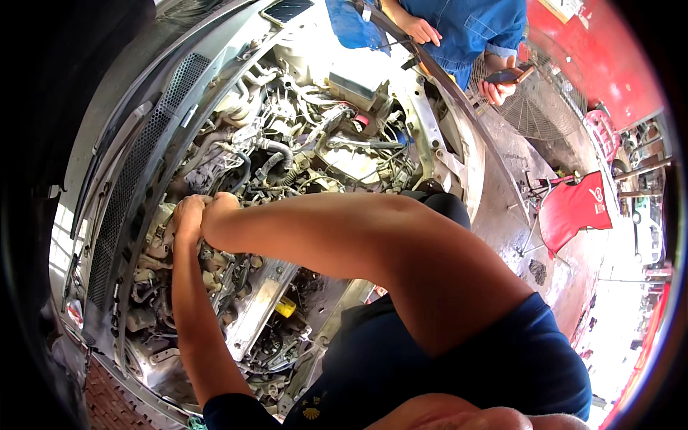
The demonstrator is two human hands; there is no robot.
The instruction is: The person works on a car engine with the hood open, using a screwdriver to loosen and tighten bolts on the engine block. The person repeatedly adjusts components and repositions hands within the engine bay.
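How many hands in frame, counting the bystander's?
4. The wearer's left hand and right hand are pressed together deep in the engine bay. A bystander's hand rests on the car's edge; the other holds a phone. More may be hidden.

An open engine bay (215,86) carries everything: a tangle of black hoses (269,161) and wiring runs across its middle, a pale boxy battery (356,84) sits toward its far end, and a small yellow cap (285,307) shows low down beside a long silver metal cover (258,304). Beyond the car, the stained concrete floor (512,193) bears a round wire fan guard (534,107) and a red cloth (573,208) draped over a stand.
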